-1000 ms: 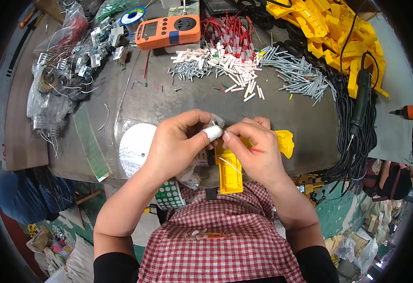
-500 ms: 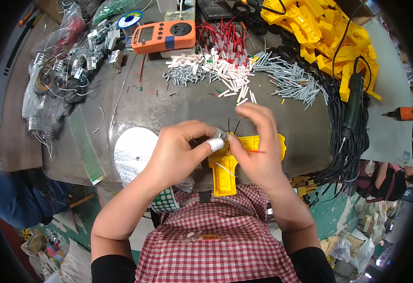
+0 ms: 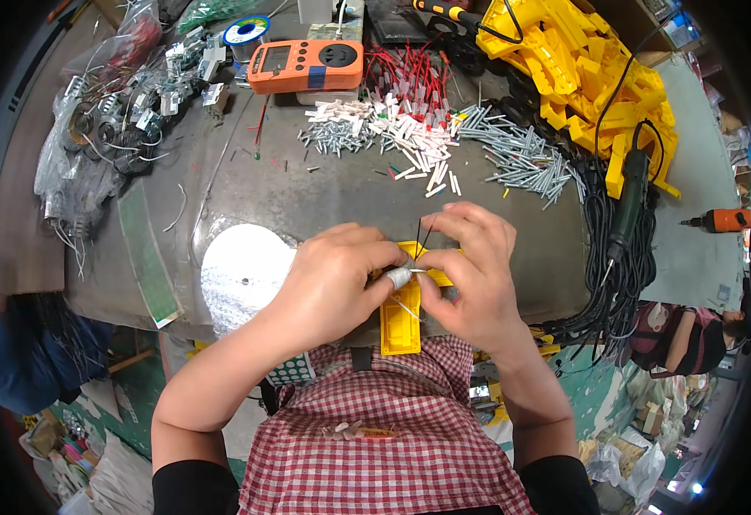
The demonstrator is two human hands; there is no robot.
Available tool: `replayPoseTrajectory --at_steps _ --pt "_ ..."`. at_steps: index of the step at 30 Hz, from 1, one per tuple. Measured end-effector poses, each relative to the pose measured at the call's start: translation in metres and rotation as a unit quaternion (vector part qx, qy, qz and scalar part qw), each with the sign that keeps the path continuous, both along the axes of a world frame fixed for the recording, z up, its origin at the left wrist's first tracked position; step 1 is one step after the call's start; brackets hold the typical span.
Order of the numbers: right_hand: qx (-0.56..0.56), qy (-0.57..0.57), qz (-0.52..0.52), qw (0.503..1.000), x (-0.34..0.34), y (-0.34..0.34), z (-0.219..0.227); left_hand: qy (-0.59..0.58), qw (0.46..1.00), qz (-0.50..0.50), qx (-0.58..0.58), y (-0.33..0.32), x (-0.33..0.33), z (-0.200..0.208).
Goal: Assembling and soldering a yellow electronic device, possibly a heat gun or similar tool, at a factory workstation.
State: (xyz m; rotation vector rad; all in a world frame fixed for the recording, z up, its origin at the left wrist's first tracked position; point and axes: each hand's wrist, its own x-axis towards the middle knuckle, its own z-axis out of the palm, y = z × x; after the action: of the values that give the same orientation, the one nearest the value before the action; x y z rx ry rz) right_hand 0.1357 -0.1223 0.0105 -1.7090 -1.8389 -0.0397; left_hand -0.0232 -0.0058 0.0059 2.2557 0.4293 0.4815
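Observation:
A yellow plastic shell half (image 3: 400, 333), shaped like a pistol grip, lies at the table's front edge under both hands. My left hand (image 3: 337, 270) is closed over its upper part, the thumb wrapped in white tape; what its fingertips hold is hidden. My right hand (image 3: 478, 283) comes in from the right, its thumb and index finger pinching the end of a short white wire (image 3: 417, 271) beside the taped thumb. Two thin black wires (image 3: 418, 240) rise in a V between the hands. Another white wire (image 3: 405, 307) lies across the shell.
A white disc (image 3: 242, 266) lies left of my hands. Beyond are an orange multimeter (image 3: 307, 66), white sleeves (image 3: 427, 142), and screws (image 3: 534, 154). Yellow shells (image 3: 581, 77) are heaped far right, near a dark electric screwdriver (image 3: 629, 202). Bagged metal parts (image 3: 127, 129) sit at the left.
My right hand has closed in toward the left, its thumb and index finger now pinching at the wire. Both hands cover more of the shell, and the red wire is out of sight.

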Motion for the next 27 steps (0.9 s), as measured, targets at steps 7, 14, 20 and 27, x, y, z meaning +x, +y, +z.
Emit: replayPoseTrajectory --at_steps 7,14,20,27 --pt "0.032 -0.046 -0.021 0.998 -0.008 0.003 -0.01 -0.019 0.999 0.018 0.018 -0.005 0.002 -0.006" --pt "0.031 -0.103 -0.047 0.993 -0.012 0.007 -0.007 -0.049 0.998 0.018 0.027 -0.005 0.004 -0.009" --pt "-0.035 -0.052 -0.316 0.947 0.098 -0.021 -0.003 -0.045 0.999 0.022 0.001 0.002 -0.004 -0.011" --pt "-0.09 0.166 -0.095 0.977 0.041 -0.018 0.016 -0.01 0.991 0.086 -0.106 0.002 -0.012 0.001"
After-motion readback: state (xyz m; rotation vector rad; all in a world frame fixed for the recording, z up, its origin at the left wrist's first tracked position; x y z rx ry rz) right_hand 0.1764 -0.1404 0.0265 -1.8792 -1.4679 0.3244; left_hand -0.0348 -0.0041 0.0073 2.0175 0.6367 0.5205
